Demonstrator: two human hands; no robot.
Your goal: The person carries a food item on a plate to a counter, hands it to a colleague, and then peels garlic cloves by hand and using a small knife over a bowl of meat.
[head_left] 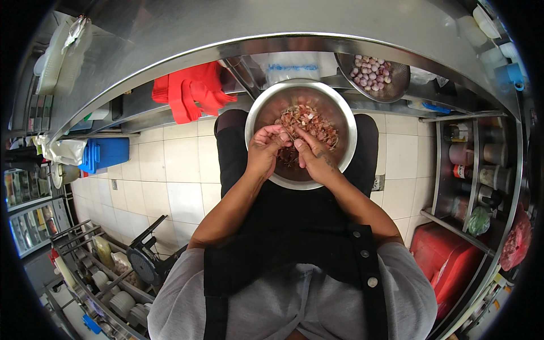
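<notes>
A wide steel bowl (267, 107) rests on my lap, between my knees. Inside it lies a heap of reddish-brown shallots and loose papery skins (310, 120). Over the bowl, my left hand (267, 148) is closed, thumb and fingertips pinched together. Facing it, my right hand (315, 158) is closed too, its thumb and fingers meeting close to the left fingertips. Whatever small piece sits between the fingers is too small and too covered to name.
Pale peeled shallots (371, 73) fill a metal bowl (400, 85) on the shelf beyond, right of a clear plastic bag (292, 67). Red bags (190, 90) hang at left. A steel counter (272, 22) spans ahead. A blue bin (110, 154), red container (445, 255) and racks stand around.
</notes>
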